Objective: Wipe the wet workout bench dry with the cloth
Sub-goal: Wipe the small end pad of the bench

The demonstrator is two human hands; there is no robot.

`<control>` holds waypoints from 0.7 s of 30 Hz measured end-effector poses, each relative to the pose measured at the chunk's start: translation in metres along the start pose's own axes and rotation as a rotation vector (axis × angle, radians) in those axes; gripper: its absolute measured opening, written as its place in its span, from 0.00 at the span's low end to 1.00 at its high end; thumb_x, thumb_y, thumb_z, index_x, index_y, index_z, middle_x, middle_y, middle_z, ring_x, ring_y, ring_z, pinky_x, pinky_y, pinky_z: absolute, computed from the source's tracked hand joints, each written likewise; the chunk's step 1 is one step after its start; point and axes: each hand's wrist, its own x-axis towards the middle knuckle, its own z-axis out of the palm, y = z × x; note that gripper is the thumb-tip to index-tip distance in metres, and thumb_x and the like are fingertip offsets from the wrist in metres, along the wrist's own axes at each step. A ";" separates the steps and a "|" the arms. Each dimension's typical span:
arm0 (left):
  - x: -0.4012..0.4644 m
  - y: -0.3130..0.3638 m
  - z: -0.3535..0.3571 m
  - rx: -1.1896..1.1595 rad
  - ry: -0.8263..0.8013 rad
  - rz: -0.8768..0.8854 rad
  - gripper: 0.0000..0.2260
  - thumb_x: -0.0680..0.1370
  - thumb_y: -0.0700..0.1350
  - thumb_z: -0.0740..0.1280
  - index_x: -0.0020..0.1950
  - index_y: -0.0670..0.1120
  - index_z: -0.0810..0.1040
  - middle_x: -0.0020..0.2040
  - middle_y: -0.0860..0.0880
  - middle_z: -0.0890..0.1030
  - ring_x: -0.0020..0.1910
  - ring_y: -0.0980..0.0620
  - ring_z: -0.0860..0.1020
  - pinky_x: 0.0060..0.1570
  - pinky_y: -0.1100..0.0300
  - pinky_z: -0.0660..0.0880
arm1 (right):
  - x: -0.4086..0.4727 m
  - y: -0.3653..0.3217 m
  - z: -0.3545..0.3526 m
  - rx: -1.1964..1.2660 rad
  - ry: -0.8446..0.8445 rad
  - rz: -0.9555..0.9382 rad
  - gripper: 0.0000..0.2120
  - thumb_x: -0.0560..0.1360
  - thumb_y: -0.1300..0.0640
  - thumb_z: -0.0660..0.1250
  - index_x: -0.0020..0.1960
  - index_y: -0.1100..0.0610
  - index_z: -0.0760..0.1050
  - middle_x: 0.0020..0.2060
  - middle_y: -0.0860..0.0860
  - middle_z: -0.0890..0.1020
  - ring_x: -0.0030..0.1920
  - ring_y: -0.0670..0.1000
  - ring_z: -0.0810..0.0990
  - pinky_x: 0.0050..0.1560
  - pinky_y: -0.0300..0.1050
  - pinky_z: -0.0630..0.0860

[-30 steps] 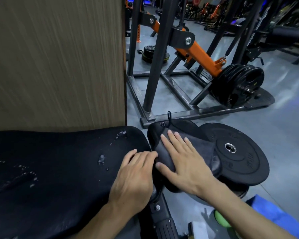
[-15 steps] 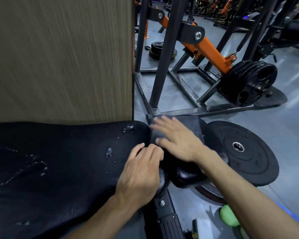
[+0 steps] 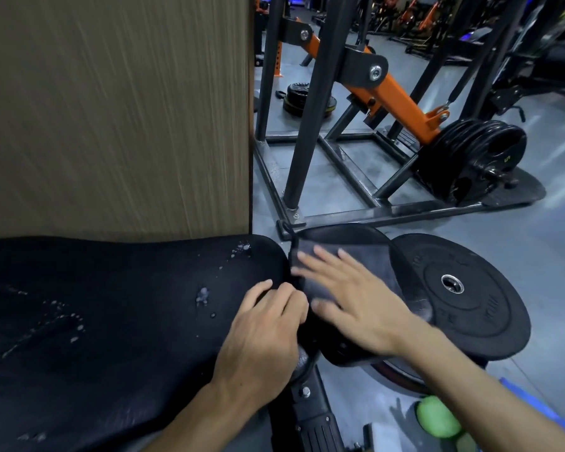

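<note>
The black padded workout bench [image 3: 111,321] fills the lower left, with water drops [image 3: 203,295] and streaks on its surface. Its smaller seat pad [image 3: 356,234] lies to the right across a narrow gap. A dark grey cloth [image 3: 375,265] is spread on that seat pad. My right hand [image 3: 353,301] presses flat on the cloth with fingers spread, blurred by motion. My left hand [image 3: 261,334] rests on the right end of the long pad, fingers curled at the gap next to the cloth's edge.
A wood-grain panel [image 3: 111,109] stands right behind the bench. A black bumper plate [image 3: 470,298] lies on the floor at the right, under the seat pad. A steel and orange rack [image 3: 388,99] with loaded plates [image 3: 480,158] stands behind. A green ball [image 3: 436,415] sits at bottom right.
My right hand slid with the cloth from the seat pad's right side up toward its far left corner, then back a little toward me. My left hand stays at the gap.
</note>
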 end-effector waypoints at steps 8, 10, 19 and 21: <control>0.000 -0.001 0.006 0.046 -0.013 0.020 0.13 0.71 0.32 0.59 0.45 0.51 0.68 0.42 0.55 0.69 0.40 0.52 0.70 0.70 0.54 0.64 | 0.016 0.046 -0.009 -0.008 0.031 0.167 0.31 0.78 0.37 0.46 0.80 0.43 0.56 0.80 0.43 0.55 0.80 0.43 0.48 0.79 0.48 0.43; 0.000 -0.001 0.004 0.041 -0.022 0.011 0.14 0.72 0.32 0.56 0.45 0.51 0.68 0.42 0.56 0.68 0.40 0.53 0.70 0.70 0.54 0.63 | 0.061 0.076 -0.007 -0.049 0.053 0.333 0.35 0.75 0.36 0.43 0.78 0.47 0.60 0.79 0.49 0.62 0.79 0.49 0.56 0.78 0.51 0.50; -0.001 0.003 0.000 0.022 -0.025 -0.003 0.12 0.72 0.35 0.54 0.44 0.52 0.66 0.41 0.57 0.67 0.39 0.55 0.69 0.69 0.54 0.64 | -0.035 0.012 0.001 -0.060 0.102 0.266 0.32 0.80 0.35 0.45 0.81 0.45 0.48 0.81 0.44 0.48 0.80 0.43 0.42 0.79 0.51 0.43; -0.001 0.003 0.002 0.035 -0.013 0.019 0.12 0.72 0.34 0.56 0.45 0.52 0.67 0.41 0.57 0.68 0.39 0.54 0.69 0.69 0.53 0.64 | -0.084 -0.013 0.005 -0.031 0.106 0.240 0.31 0.82 0.37 0.49 0.81 0.45 0.46 0.81 0.43 0.47 0.80 0.44 0.42 0.79 0.50 0.42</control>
